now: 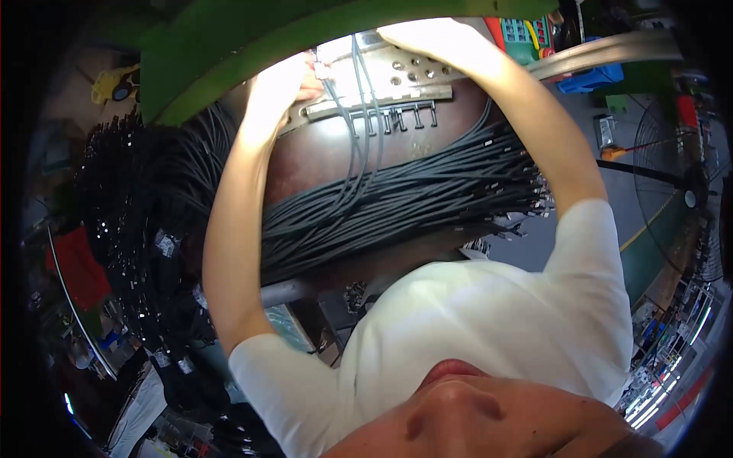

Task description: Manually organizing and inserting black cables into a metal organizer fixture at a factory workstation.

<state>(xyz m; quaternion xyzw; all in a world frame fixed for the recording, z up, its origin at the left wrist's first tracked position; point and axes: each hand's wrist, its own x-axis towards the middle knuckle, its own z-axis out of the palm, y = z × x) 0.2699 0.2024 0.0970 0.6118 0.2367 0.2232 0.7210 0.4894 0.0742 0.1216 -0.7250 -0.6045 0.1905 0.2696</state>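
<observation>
My left hand (pixel 294 82) is under the green machine frame (pixel 229 65), in strong light. Its fingers close on the end of a dark cable, at a small pale connector (pixel 320 70). My right hand (pixel 416 35) reaches across the lit metal plate (pixel 385 61) close to a second pair of cables (pixel 362 69). Glare and the frame's edge hide its fingers. The cables run down from the plate, past a row of black pegs (pixel 393 120), toward a thick bundle of black cables (pixel 382 206) on a brown surface (pixel 305 164).
A large mass of black cables with shiny ends (pixel 114 206) hangs on the left. At the right stand a fan (pixel 672 183) and an orange-handled screwdriver (pixel 613 153). A blue object (pixel 592 79) and a red-and-green tray (pixel 527 38) sit beyond my right arm.
</observation>
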